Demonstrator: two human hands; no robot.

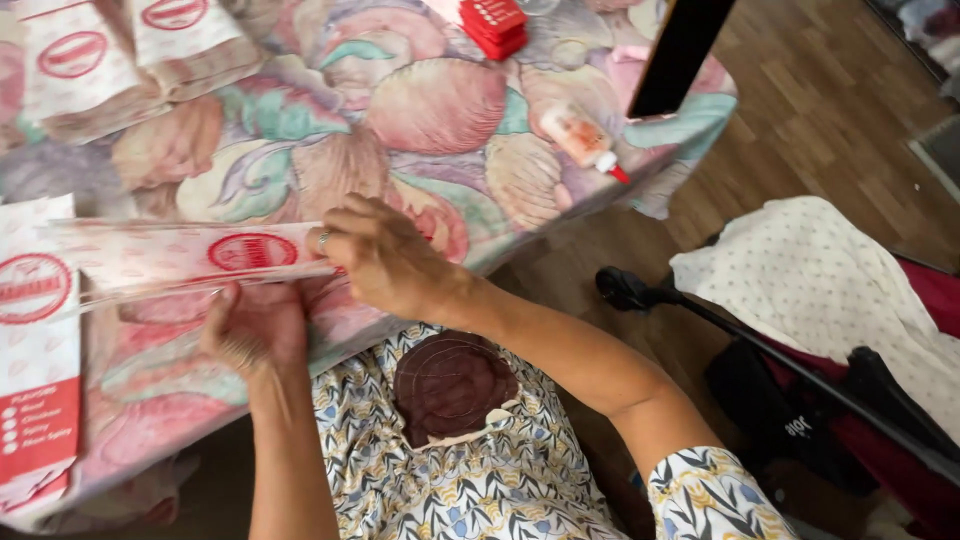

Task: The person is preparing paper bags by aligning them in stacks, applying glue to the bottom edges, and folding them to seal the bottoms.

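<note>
Where the seashell-patterned tablecloth [420, 120] runs up to the table's near edge, a long white paper bag [190, 255] with a red oval emblem lies stretched sideways, flat and narrow, faint pink print along its length. Left hand [255, 325] under the bag's lower edge, palm up, fingers curled and pressing the paper. Right hand [385, 260] at the bag's right end, ring on one finger, fingers closed and pinching the paper.

Far left: another flat bag [35, 350], white with a red oval emblem and a red panel of white lettering at its lower end, partly past the frame edge. Upper left: two more stacked bags [110, 55], same red ovals. Top centre: small red box stack [493, 25]. Right of it, a glue bottle [580, 140] lying on its side, red tip toward the table edge. A black post [680, 50] crosses the table's far corner. Off the table, wood floor, a dotted white cloth [810, 290] over red fabric, black tripod legs [760, 350] in front.
</note>
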